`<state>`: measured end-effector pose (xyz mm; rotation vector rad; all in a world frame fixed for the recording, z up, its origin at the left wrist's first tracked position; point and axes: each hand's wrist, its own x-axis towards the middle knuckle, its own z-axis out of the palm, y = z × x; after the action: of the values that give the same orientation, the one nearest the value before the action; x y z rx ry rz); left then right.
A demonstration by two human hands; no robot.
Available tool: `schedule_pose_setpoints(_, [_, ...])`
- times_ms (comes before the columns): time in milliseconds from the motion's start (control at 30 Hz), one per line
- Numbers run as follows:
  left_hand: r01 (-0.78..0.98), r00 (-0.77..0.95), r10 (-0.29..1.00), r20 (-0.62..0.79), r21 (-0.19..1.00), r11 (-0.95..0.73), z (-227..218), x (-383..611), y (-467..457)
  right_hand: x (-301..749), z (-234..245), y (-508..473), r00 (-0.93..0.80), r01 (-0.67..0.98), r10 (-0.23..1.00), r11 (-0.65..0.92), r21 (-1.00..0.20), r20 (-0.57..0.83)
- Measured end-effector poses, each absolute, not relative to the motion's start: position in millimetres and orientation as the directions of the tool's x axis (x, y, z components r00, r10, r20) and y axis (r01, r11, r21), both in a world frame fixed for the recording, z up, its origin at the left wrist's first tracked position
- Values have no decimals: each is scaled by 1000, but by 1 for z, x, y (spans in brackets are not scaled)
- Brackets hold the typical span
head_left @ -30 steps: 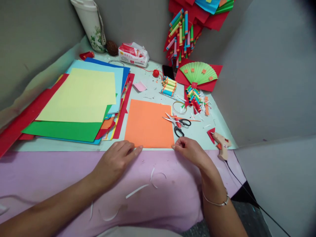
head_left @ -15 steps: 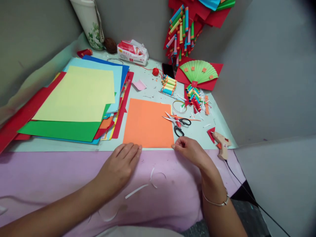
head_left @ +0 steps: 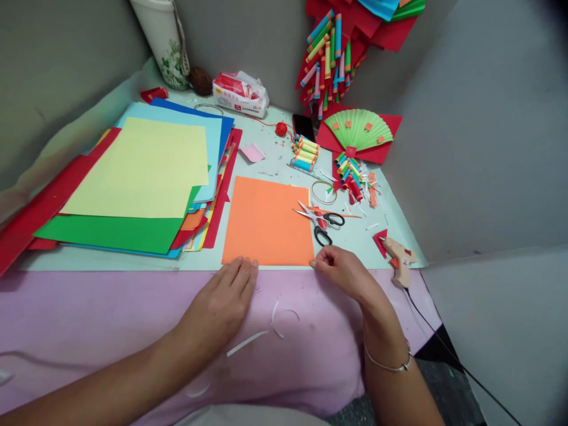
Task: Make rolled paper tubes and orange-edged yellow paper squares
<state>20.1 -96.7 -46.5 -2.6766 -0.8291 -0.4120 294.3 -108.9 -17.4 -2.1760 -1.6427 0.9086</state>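
Note:
An orange sheet of paper (head_left: 268,222) lies flat on the pale paper covering at the near edge of the table. My left hand (head_left: 228,296) rests over its near left edge, fingers stretched out flat and holding nothing. At the near right corner, my right hand (head_left: 339,266) is closed, with thumb and forefinger pinched on the sheet. Scissors (head_left: 323,235) with black handles lie open just beyond the right hand, their blades over the sheet's right edge.
Coloured paper sheets (head_left: 137,168) are stacked at left. A glue gun (head_left: 400,260) with a cord lies at right. Behind are a green paper fan (head_left: 359,130), small paper rolls (head_left: 305,152), a wire ring (head_left: 323,192), a tissue pack (head_left: 241,94) and a patterned cup (head_left: 164,47). Grey partitions enclose the table.
The left hand's fingers have shifted very slightly along the orange sheet's near edge. The right hand keeps its pinch at the corner. The whole view has moved a little.

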Motion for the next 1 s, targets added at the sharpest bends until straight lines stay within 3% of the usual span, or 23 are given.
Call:
schedule_pose_setpoints(333, [635,771,566,292,-280,-720,-49,31,-106,294,-17,-109,158,772,938,-312,-554,-307])
schedule_pose_setpoints(700, [637,771,613,172,-204,-743,-45,32,-109,294,-17,-109,158,773,936,-316,-550,-316])
schedule_pose_setpoints(1000, [628,778,593,207,-262,-733,-51,34,-108,293,-16,-109,159,771,937,-314,-553,-311])
